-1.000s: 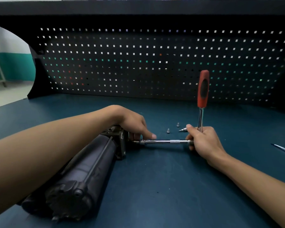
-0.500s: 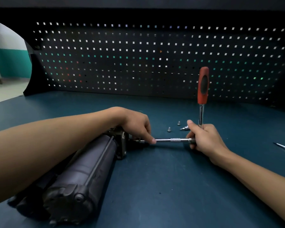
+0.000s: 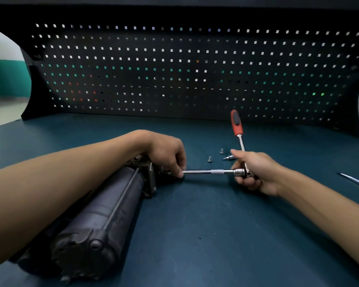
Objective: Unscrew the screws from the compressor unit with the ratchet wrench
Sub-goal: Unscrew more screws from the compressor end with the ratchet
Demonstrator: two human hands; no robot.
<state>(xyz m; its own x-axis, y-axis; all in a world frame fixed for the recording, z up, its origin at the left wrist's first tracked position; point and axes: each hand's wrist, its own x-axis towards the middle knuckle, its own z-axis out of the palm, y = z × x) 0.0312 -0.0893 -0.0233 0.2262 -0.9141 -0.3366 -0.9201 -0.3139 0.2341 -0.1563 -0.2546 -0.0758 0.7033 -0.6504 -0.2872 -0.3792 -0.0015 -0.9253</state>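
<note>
In the head view, the compressor unit (image 3: 104, 214), a dark ribbed cylinder, lay on its side on the blue-green workbench top (image 3: 195, 235). One end cap was close to the camera and the far end pointed toward the middle of the bench.

The left forearm stretched across and above the cylinder. The left hand (image 3: 166, 152) draped over the far end, wrist raised and fingers curled downward. Its fingertips pinched the extension bar (image 3: 207, 172) where the bar met the compressor; the screw itself was hidden under the fingers.

The bar ran level to the right into the head of the ratchet wrench (image 3: 236, 125). The right hand (image 3: 255, 170) clenched that head, fingers wrapped underneath and thumb lifted over the top, with the forearm coming in from the lower right. The red-and-black handle stood up, leaning slightly left and toward the pegboard (image 3: 174, 69).

Two loose screws (image 3: 209, 159) stood on the bench just behind the bar, beside a small silver bit (image 3: 228, 157). A thin metal tool (image 3: 354, 180) lay well apart at the right edge.
</note>
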